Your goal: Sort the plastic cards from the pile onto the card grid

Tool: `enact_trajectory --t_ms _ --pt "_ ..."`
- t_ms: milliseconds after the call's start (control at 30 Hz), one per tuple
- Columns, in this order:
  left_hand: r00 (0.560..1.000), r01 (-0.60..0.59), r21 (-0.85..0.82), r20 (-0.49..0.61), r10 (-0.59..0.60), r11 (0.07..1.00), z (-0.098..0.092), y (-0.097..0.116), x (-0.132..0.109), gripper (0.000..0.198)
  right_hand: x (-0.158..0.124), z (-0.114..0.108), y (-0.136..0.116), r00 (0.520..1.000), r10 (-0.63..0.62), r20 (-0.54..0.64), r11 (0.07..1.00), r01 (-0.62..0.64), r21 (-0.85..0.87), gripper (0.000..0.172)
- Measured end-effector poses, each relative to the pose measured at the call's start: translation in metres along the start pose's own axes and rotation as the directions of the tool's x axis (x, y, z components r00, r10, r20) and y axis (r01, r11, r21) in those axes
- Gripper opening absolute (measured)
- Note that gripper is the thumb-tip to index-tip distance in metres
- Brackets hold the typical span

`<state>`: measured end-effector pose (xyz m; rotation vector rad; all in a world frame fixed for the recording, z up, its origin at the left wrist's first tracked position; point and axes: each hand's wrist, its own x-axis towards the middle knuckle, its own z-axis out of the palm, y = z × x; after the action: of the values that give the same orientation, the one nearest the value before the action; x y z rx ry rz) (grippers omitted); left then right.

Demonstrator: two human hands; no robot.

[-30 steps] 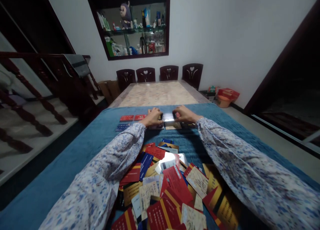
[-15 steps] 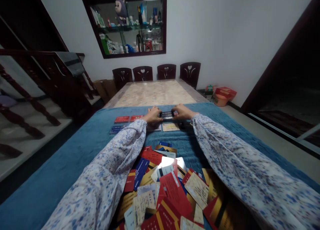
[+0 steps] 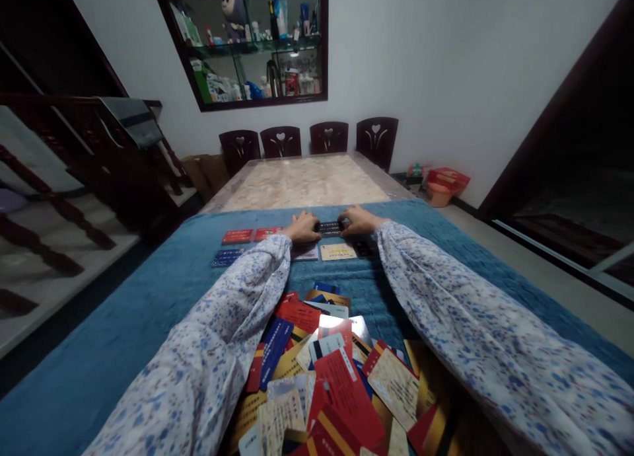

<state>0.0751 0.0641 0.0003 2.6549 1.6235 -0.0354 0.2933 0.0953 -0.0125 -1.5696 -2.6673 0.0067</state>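
Observation:
At the far part of the blue cloth, a black card (image 3: 330,228) with pale lettering lies between my hands. My left hand (image 3: 302,228) is curled at its left end, thumb and fingers closed on the edge. At the right end my right hand (image 3: 360,221) pinches it in the same way. Just nearer are a cream card (image 3: 338,252), a pale card (image 3: 305,252) partly under my left wrist, and a dark card (image 3: 365,249) beside my right sleeve. Left of my left hand, two red cards (image 3: 238,236) sit above a blue card (image 3: 228,257).
A loose heap of red, gold, blue and cream cards (image 3: 341,390) covers the near middle between my forearms. The blue cloth (image 3: 163,297) covers the near part of the table; its bare stone-patterned top (image 3: 312,178) shows beyond. Several chairs (image 3: 329,139) stand at the far end.
The black card now looks flatter, with its pale lettering easier to read and the glare along its near edge gone. Both hands keep their hold at its ends. My view has shifted slightly.

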Motion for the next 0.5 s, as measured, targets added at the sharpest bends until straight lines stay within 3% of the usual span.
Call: enact_trajectory --t_ms 500 --pt "0.999 -0.038 0.002 0.038 0.038 0.999 -0.0008 -0.0026 0.0043 0.042 -0.0011 -0.0008 -0.0009 0.999 0.006 0.046 1.000 -0.007 0.024 0.056"
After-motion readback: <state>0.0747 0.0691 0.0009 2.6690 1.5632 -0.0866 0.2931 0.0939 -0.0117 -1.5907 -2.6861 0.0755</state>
